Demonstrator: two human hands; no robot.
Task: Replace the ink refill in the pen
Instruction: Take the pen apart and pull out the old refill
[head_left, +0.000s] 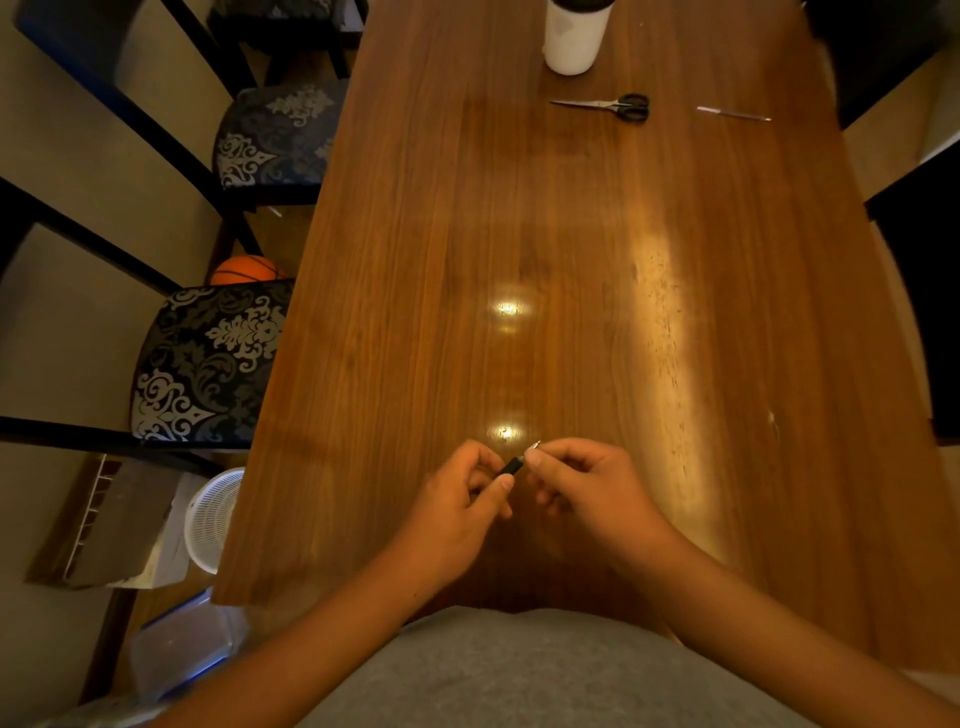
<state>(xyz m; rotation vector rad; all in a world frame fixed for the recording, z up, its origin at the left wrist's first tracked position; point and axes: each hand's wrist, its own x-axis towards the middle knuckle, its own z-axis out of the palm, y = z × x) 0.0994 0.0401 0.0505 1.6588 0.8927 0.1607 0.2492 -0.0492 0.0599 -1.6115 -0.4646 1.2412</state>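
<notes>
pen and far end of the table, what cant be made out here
Head view only:
- Pen: mostly covered by left hand and right hand; whether a refill sits inside cannot be told.
- Thin rod: too small to identify.
- White container: top cut off by the frame edge.

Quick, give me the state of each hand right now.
Left hand: closed, fingers pinching the small black pen barrel.
Right hand: closed, fingers pinching the same pen's silver tip end.

Scissors (613, 106) on table (415, 312) far end, cup (575, 36) behind, refill (733, 113) right.
</notes>
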